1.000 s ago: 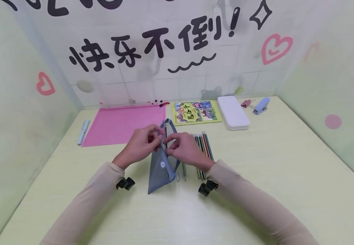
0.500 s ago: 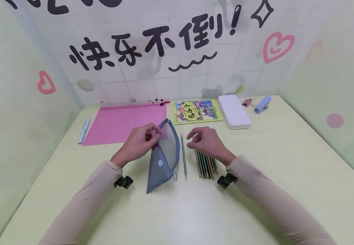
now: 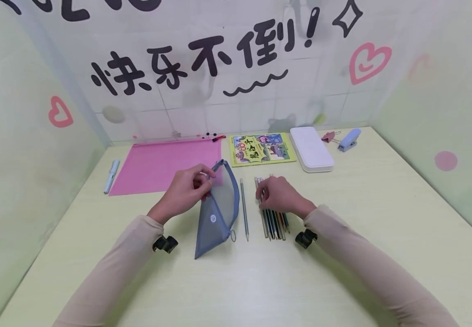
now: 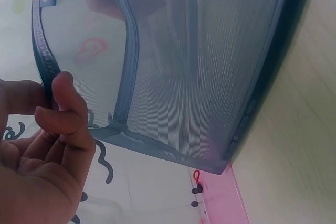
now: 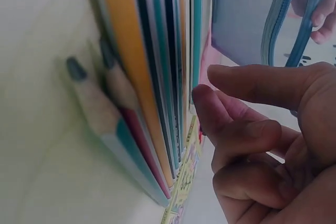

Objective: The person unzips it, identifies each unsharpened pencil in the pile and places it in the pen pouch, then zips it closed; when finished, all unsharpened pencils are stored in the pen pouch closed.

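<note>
My left hand (image 3: 187, 188) pinches the rim of a blue-grey mesh zipper pouch (image 3: 214, 222), holding it upright with its mouth apart. In the left wrist view the thumb and fingertips (image 4: 63, 85) meet on the zipper edge, and long straight shapes show faintly through the mesh (image 4: 173, 77). My right hand (image 3: 281, 195) is over a row of pencils (image 3: 276, 227), fingers loosely bent. The right wrist view shows a gap between thumb and forefinger, nothing in it, close beside the pencils (image 5: 128, 51). One teal-grey pencil (image 3: 244, 211) lies alone between pouch and row.
Behind the hands lie a pink zip folder (image 3: 158, 168), a yellow picture booklet (image 3: 262, 150) and a white case (image 3: 311, 150). A pink binder clip (image 3: 329, 136) and a blue stapler (image 3: 349, 140) are at the back right. A light blue pen (image 3: 111, 176) lies far left.
My right hand has let go of a dark pencil in the pouch's mouth and moved right, then down over the pencil row. My left hand keeps its pinch on the pouch.
</note>
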Motion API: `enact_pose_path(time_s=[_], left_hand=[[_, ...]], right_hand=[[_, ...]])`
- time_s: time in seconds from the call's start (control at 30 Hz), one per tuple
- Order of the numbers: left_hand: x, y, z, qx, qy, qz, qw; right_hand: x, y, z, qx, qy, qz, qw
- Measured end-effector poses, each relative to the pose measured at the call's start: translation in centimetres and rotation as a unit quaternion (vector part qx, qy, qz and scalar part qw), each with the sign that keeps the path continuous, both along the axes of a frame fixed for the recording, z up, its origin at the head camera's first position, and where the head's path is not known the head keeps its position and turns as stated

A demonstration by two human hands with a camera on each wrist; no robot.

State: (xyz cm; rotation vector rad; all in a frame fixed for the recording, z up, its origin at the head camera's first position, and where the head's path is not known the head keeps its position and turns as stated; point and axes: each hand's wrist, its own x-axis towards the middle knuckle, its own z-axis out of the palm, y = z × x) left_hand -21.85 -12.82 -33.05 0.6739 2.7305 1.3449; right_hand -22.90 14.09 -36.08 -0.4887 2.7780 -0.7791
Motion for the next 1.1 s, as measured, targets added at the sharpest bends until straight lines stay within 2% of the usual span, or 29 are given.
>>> enact_pose_path(time_s=[0.13,0.27,0.47,0.7,0.87,1.1], left_hand=[[-0.1,0.1,-0.2,0.001,0.000,0.000,1.0000],[-0.2,0.2,-0.3,0.003,-0.002,-0.003,1.0000],[-0.3,0.2,-0.3,-0.008,-0.007,-0.002,0.9999],[-0.4,-0.2,-0.3,-0.014,-0.008,-0.001,0.9999],[-0.3,-0.4,-0.5,-0.011,-0.007,-0.001,0.9999],[-0.2,-0.2,-0.8,-0.008,-0.008,-0.004,0.9999]], right_hand=[[-0.1,-0.4,-0.2,0.019,0.015,0.011,1.000],[-0.2,-0.7,-0.3,0.043,0.032,0.003,0.999],[-0.2,-1.4,-0.3,0.089,0.018,-0.010,0.996],[-0.3,-2.6,-0.3,0.121,0.003,-0.004,0.993],[-0.2,-3.8,-0.4,0.101,-0.016,0.008,0.995],[0.5,-3.7,-0.9,0.018,-0.039,-0.011,0.999]])
